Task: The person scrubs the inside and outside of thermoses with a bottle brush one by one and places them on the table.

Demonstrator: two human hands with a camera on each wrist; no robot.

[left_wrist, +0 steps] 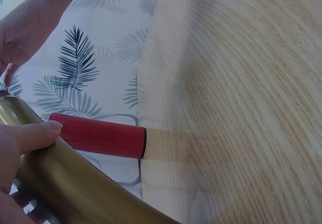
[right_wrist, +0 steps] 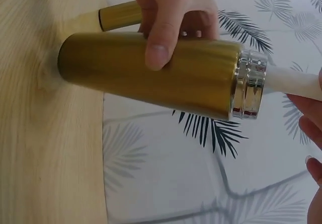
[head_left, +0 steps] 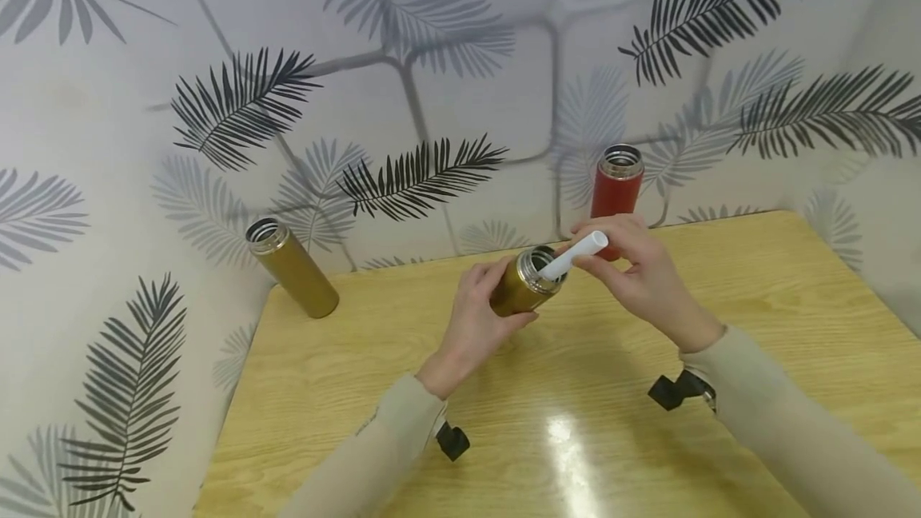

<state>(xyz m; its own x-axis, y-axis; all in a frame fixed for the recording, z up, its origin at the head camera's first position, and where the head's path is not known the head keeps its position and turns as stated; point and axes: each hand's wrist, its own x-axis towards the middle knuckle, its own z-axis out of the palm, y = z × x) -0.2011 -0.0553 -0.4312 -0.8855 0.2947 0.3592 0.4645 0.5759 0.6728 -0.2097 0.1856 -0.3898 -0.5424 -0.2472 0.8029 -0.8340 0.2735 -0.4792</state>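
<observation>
My left hand [head_left: 478, 314] grips a gold thermos bottle [right_wrist: 196, 78] round its body, just below the steel neck. The bottle has no lid, and its base meets the table in the right wrist view. Between the fingers and thumb of my right hand [head_left: 640, 270] is a white tube [head_left: 586, 250] with a hollow upper end. Its lower end is inside the bottle's mouth, so that part is hidden. Behind the right hand stands a red thermos bottle [head_left: 616, 186], also lidless, partly covered by that hand in the head view.
A second gold thermos bottle [head_left: 295, 270] without a lid stands at the table's back left. The light wood table [head_left: 345, 406] meets a leaf-patterned wall [head_left: 475, 94] along its back edge. Small black devices are strapped at both wrists.
</observation>
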